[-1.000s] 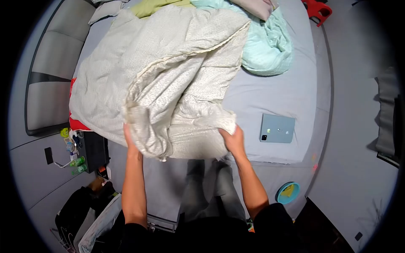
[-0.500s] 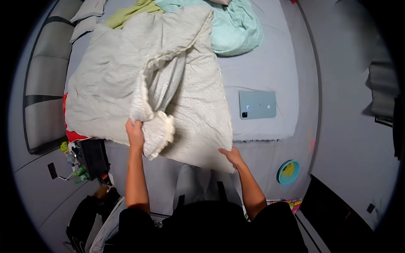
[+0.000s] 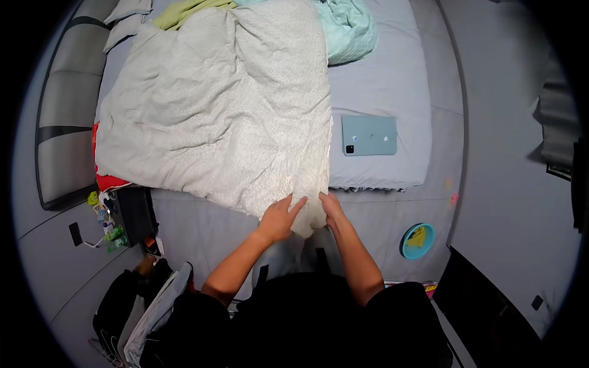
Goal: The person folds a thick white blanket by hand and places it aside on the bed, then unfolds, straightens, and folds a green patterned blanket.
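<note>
A cream-white quilt (image 3: pixel 221 104) with a textured surface lies spread over the bed, its near corner hanging past the bed's front edge. My left hand (image 3: pixel 280 219) rests on the quilt near that corner, thumb and fingers apart. Just to its right, my right hand (image 3: pixel 332 208) grips the quilt's right edge, the fingertips partly hidden by the cloth. Beyond the quilt's right side, a blue-grey tablet (image 3: pixel 370 136) lies back up on the grey bed sheet (image 3: pixel 380 86).
A mint-green blanket (image 3: pixel 350 30) and a yellow-green cloth (image 3: pixel 190 12) lie at the far side. Left are a padded headboard (image 3: pixel 70 104), pillows (image 3: pixel 126 30) and a dark nightstand (image 3: pixel 136 211) beside small bottles. A turquoise basin (image 3: pixel 403 245) holding a yellow cloth stands on the floor at right.
The quilt's folded-back flap has been laid out flat toward the right. My left hand has let go of the ruffled edge and moved right, near my right hand, which has shifted slightly.
</note>
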{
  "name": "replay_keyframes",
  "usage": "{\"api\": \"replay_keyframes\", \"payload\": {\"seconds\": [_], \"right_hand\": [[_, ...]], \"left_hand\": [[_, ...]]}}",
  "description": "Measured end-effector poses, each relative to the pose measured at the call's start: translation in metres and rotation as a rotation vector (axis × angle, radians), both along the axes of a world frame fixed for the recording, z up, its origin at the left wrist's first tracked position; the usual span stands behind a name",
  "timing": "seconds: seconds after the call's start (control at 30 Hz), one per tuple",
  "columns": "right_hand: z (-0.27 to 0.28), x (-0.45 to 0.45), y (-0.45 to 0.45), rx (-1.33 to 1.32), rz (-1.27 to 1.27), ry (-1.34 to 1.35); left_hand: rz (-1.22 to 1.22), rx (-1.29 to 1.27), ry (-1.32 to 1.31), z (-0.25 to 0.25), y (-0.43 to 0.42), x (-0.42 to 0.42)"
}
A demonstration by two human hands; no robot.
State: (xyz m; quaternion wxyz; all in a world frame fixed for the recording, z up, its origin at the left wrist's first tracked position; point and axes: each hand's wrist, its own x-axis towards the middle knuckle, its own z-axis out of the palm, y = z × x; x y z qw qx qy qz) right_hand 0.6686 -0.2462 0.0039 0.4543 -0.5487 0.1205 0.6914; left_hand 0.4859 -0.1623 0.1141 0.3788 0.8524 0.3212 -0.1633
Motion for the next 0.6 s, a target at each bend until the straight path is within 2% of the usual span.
{"api": "replay_keyframes", "payload": {"seconds": [0.03, 0.13, 0.2, 0.27, 0.37, 0.43, 0.47, 0.5, 0.53, 0.6], "right_hand": [[0.011, -0.002, 0.008, 0.039, 0.026, -0.024], [0.039, -0.002, 0.018, 0.109, 0.094, -0.069], [0.048, -0.002, 0.022, 0.117, 0.122, -0.058], [0.061, -0.005, 0.029, 0.074, 0.155, -0.066], [0.080, -0.015, 0.039, 0.081, 0.170, -0.088], [0.094, -0.024, 0.048, 0.132, 0.164, -0.103], [0.101, -0.030, 0.052, 0.169, 0.156, -0.108], [0.105, -0.036, 0.054, 0.205, 0.149, -0.112], [0.105, -0.042, 0.054, 0.273, 0.181, -0.183], [0.108, -0.050, 0.052, 0.241, 0.141, -0.153]], "left_hand": [[0.021, -0.054, 0.028, -0.004, 0.001, -0.003], [0.458, -0.161, -0.232, -0.002, 0.021, -0.029], [0.867, 0.085, -0.389, 0.026, 0.036, -0.036], [1.189, 0.445, -0.658, 0.046, 0.057, -0.042], [1.221, 0.485, -0.624, 0.066, 0.037, -0.035], [0.741, 0.537, -0.409, 0.071, 0.005, -0.015], [0.627, 0.368, -0.309, 0.065, -0.012, -0.010], [0.588, 0.335, -0.255, 0.056, -0.027, -0.003], [0.666, 0.364, -0.299, 0.060, -0.036, 0.000], [0.742, 0.406, -0.354, 0.068, -0.045, -0.001]]}}
